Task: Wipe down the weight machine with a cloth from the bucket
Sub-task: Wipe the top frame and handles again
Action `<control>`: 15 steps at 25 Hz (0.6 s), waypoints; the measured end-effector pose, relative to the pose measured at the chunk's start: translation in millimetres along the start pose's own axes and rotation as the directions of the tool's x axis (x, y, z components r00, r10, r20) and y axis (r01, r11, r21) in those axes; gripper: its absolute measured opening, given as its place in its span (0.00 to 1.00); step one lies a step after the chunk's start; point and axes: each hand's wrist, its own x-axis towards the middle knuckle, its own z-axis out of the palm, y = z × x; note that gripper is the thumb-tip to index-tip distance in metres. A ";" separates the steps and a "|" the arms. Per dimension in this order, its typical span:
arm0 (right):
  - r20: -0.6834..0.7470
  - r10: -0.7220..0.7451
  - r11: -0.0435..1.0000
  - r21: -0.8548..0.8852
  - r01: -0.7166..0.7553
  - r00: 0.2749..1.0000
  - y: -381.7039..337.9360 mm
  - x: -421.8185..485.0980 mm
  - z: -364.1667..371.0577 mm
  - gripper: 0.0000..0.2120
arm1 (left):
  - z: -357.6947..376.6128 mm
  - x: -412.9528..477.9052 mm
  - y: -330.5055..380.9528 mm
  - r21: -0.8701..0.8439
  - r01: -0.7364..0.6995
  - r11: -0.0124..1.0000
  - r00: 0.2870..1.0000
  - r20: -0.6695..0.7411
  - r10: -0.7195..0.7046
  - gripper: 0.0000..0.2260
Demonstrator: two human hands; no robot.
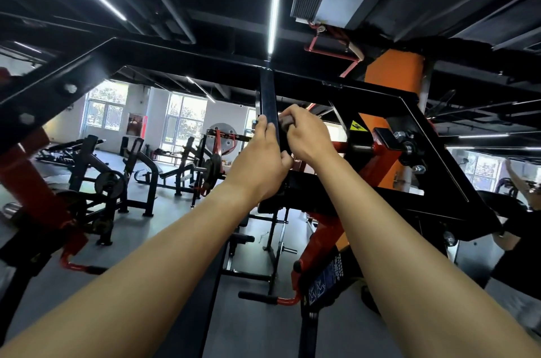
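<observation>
- The right hand [307, 135] has its fingers [294, 115] curled round a bunched grey cloth [285, 121]. It presses the cloth on the right face of the black upright post [268, 94] of the machine [440, 147].
- The left hand [260, 158] grips the same post just below and left of the cloth. Its fingers lie up the left face and the thumb hooks round the near edge.
- The step in hand looks like wiping this post, with the left hand bracing.
- To do it well, spread the cloth flatter under the fingertips. A tight wad touches only a narrow strip.
- Stroke in long passes along the post, from above the fingers at the crossbar [205, 65] down past the left thumb. Turn the cloth round each face in turn.
- The patch under the left palm goes unwiped unless that hand shifts, so move the grip onto a cleaned part before the cloth reaches it.
- Press firmly but evenly. With the arms stretched overhead, the cloth could slip out from under the fingers.
- Beyond the right knuckles are a yellow warning sticker [357, 126] and pivot hardware. Take care there, since the cloth may snag on the bolts.
- The bucket is not in view, so rinsing means stepping away. The far side of the post, behind the fingers, cannot be seen.
</observation>
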 end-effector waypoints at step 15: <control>-0.212 0.078 0.992 0.116 -0.054 0.974 -1.5 -63.9 -5.4 0.17 | -5.2 -3.8 10.1 -0.042 0.050 0.998 0.998 0.031 -0.049 0.29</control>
